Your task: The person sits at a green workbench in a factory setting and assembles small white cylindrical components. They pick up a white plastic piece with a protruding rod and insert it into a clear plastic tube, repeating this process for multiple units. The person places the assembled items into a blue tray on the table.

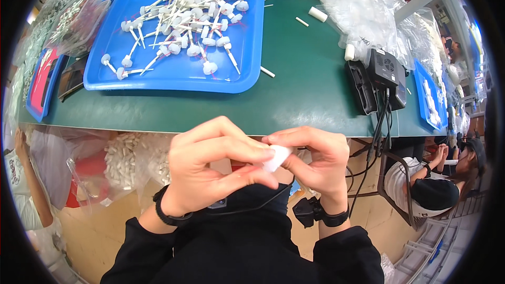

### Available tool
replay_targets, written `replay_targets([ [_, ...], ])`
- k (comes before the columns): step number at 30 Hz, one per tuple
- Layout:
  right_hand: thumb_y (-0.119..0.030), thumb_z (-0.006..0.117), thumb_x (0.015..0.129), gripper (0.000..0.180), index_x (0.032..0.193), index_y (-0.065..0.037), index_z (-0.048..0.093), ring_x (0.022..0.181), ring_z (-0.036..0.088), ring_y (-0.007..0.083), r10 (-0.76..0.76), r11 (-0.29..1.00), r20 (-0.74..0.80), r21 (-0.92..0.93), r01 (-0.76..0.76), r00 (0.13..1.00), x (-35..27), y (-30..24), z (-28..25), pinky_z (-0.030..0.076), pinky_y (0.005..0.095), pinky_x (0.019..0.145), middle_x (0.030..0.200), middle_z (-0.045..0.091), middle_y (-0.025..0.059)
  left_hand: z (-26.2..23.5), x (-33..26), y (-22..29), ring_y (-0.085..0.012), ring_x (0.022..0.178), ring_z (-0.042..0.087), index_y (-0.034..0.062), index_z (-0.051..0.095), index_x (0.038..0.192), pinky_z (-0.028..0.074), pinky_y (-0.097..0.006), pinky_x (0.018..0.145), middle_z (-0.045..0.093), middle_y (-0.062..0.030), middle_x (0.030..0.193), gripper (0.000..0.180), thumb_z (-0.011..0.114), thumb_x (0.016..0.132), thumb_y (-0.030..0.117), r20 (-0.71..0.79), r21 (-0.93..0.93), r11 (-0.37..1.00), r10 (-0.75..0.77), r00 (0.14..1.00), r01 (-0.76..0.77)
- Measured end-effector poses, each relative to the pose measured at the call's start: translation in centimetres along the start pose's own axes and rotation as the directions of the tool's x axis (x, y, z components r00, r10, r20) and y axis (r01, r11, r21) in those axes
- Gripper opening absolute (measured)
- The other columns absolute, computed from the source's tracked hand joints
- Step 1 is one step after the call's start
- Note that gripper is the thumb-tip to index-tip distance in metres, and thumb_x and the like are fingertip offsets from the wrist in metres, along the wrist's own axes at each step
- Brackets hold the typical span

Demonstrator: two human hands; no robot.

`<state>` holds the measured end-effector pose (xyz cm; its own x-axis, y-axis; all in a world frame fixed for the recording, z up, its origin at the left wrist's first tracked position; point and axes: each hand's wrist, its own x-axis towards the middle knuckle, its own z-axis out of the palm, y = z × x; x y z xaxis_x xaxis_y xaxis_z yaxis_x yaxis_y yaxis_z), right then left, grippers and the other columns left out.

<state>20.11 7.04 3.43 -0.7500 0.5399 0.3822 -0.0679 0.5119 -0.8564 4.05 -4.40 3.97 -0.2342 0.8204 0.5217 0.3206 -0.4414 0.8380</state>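
Both my hands are raised in front of my body, just off the near edge of the green table [210,110]. Between them is a small white piece [275,158], its exact kind hard to make out. My left hand [210,160] pinches it from the left with thumb and fingertips. My right hand [318,160] closes on its other side, and those fingertips partly cover it. Beyond my hands lies a blue tray [173,86], bearing a heap of thin white sticks with round white wheel-like ends [192,26].
Loose white tubes [317,14] lie right of the tray. Clear plastic bags [363,10] and a black device with cables [386,68] are farther right. A bag of white cylinders [123,160] sits below the table at left. People sit on both sides.
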Motion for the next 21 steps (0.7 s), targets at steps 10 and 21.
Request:
replay_targets([
  [10,-0.014,0.061,0.082,0.021,0.1,-0.003,0.065,0.075,0.066,0.0188,0.122,0.816,-0.163,-0.546,-0.192,0.979,8.6,2.2,-8.5,0.052,0.03,0.071,0.079,0.066,0.0136,-1.6,-0.6,-3.0,-0.021,0.086,0.063,-0.0061,0.06,0.099,0.057,-0.029,0.073,0.056,-0.0165,0.104,0.028,0.065,0.072,-0.015,-0.209,-0.52,0.83,-0.355,0.911,0.204],
  [21,-0.024,0.063,0.079,0.02,0.095,-0.012,0.06,0.084,0.065,0.0306,0.249,-0.037,-0.417,-0.906,-0.421,0.874,14.5,8.1,-11.0,0.049,0.0398,0.076,0.085,0.067,0.0124,-0.8,-0.2,-3.5,-0.0195,0.089,0.063,-0.0054,0.061,0.1,0.056,-0.028,0.073,0.058,-0.0103,0.098,0.027,0.066,0.074,-0.012,-0.159,-0.471,0.843,-0.373,0.914,0.262],
])
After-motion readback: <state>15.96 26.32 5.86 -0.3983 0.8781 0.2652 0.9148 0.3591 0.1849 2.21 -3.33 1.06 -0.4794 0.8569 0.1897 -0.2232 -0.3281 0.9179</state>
